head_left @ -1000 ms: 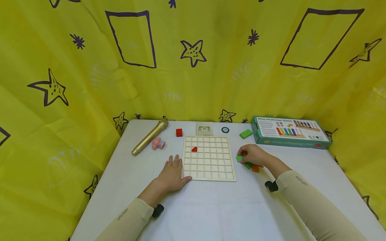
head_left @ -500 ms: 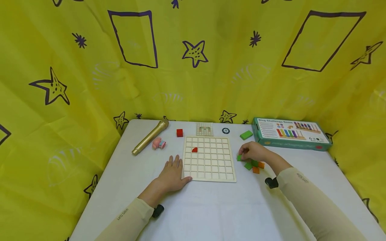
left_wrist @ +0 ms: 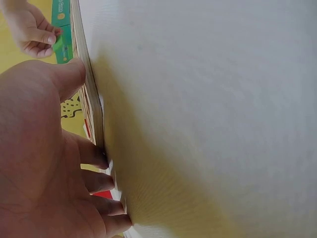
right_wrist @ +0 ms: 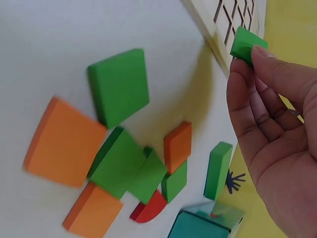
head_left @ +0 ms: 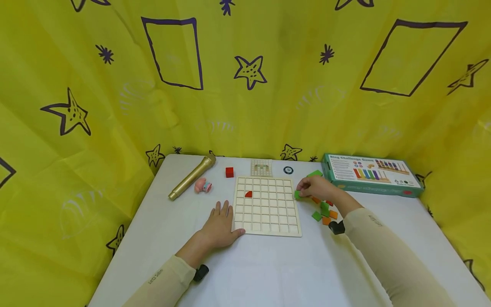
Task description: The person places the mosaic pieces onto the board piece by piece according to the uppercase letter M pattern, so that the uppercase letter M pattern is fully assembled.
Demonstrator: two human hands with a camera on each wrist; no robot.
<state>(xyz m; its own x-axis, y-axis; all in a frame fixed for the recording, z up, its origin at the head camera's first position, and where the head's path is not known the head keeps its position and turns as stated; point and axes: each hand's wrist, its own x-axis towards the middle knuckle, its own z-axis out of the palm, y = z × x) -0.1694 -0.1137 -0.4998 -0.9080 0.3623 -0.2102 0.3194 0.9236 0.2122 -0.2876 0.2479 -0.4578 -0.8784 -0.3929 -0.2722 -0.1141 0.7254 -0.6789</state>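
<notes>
Between thumb and fingers my right hand (head_left: 318, 189) pinches a green square tile (right_wrist: 246, 43), held at the right edge of the wooden grid board (head_left: 268, 206). My left hand (head_left: 217, 226) lies flat with fingers spread, its thumb and fingertips at the board's left edge and lower left corner. A red quarter-round piece (head_left: 249, 194) sits in one cell toward the board's upper left. Below the right hand lies a loose pile of orange tiles (right_wrist: 64, 144), green tiles (right_wrist: 121, 84) and a red rounded piece (right_wrist: 150, 207).
Behind the board lies a small pattern card (head_left: 261, 168), with a round dark disc (head_left: 288, 170) beside it. A red cube (head_left: 229, 172), a pink figurine (head_left: 202, 185) and a gold microphone (head_left: 192, 178) stand left. A game box (head_left: 372, 175) and a green block (head_left: 315, 173) are at right.
My right hand has lifted away from the pile and moved left toward the board with the green tile, uncovering more of the pieces. My left hand has stayed at the board's edge.
</notes>
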